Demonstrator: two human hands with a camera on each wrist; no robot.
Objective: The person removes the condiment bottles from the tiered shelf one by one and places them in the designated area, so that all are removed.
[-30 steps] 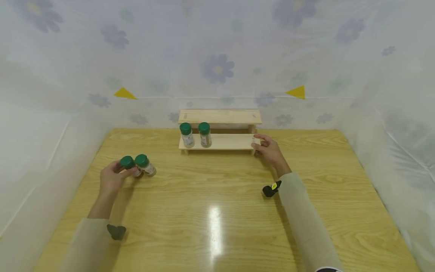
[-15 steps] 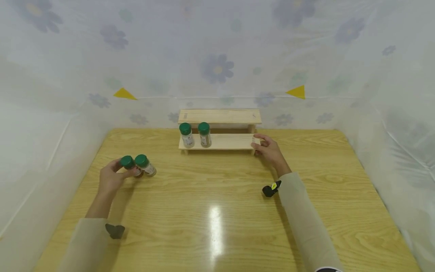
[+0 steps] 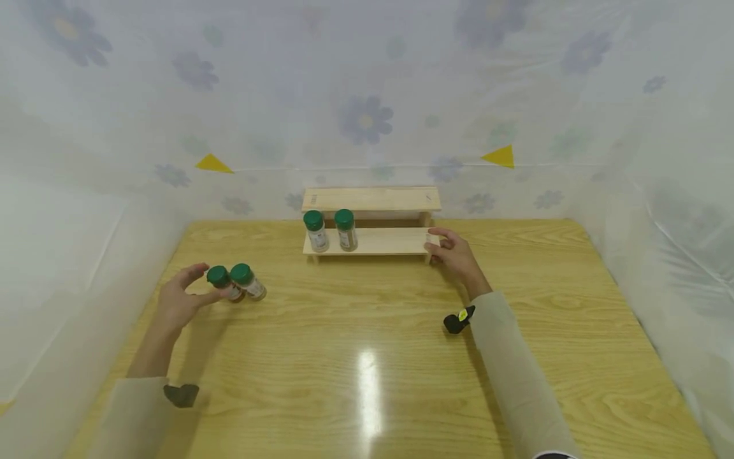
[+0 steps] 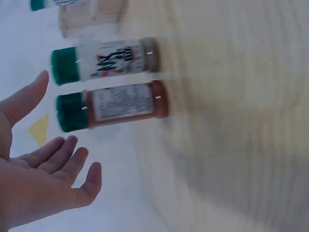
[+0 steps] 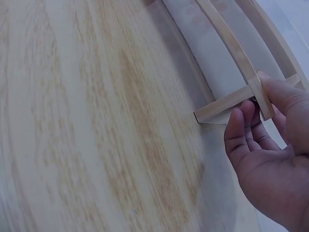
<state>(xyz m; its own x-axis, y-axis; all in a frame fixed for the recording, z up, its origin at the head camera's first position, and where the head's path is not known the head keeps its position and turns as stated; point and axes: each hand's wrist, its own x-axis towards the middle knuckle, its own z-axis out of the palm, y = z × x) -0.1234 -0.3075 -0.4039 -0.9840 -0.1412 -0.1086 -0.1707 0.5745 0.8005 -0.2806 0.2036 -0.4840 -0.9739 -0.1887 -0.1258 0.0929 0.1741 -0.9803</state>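
"Two beige sleeves reach in from the near edge. What lies between them?"

"A streak of glare on the wooden table. Past it is the left hand, thumb and fingers spread wide about the reddish bottle."

"Holding it?"

"From the head it could pass for that, since the thumb crosses the bottle. The left wrist view shows a gap, so the hand has hold of nothing. That view also gives the label and red-brown contents clearly."

"What's next to it?"

"A paler bottle, just beside it. Both stand upright on the table, green-capped; whether they touch, I can't tell."

"And the right hand?"

"It pinches the right end of the lower shelf of a wooden rack. The head view hides the fingertips below; the right wrist view shows the fingers curled underneath."

"Anything on that shelf?"

"A whitish bottle and a brownish bottle toward the left, partly blocking the space behind. Farther back come the upper shelf and a flowered sheet."
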